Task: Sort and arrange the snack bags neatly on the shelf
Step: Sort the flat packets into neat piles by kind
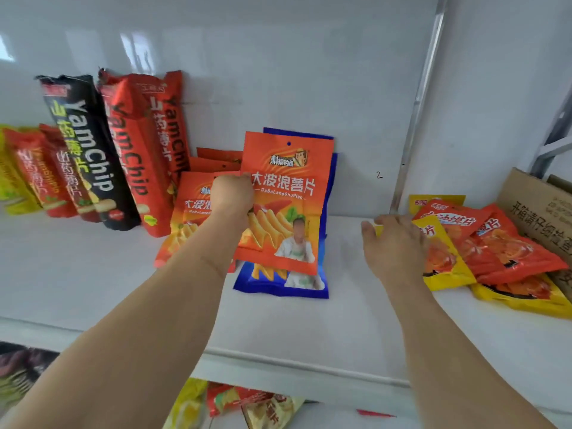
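Left hand: gripping the orange bag at its left edge, fingers curled round it, holding it upright off the shelf.
Orange bag: standing in front of the blue bags — covering most of them; its top is sitting near the back wall.
Blue bags: leaning on the back wall, bottom edge resting on the shelf; at least two, count uncertain.
Orange stack: more orange bags of the same print, sitting just left of the held bag, partly hidden by the left hand and forearm; leaning back toward the wall.
Right hand: fingers lying straight and spread, palm down, gripping nothing, touching the near yellow bag at its left edge — contact w/ the shelf itself unclear, motion blur.
Right pile: red and yellow bags lying flat, overlapping, at the right end of the shelf.
Box: cardboard, standing at far right, touching the pile.
Yam chip bags: tall black and red bags leaning against the wall at left; shorter red and yellow ones further left.
Lower shelf: mixed bags showing below the front edge, detail too blurred to tell.
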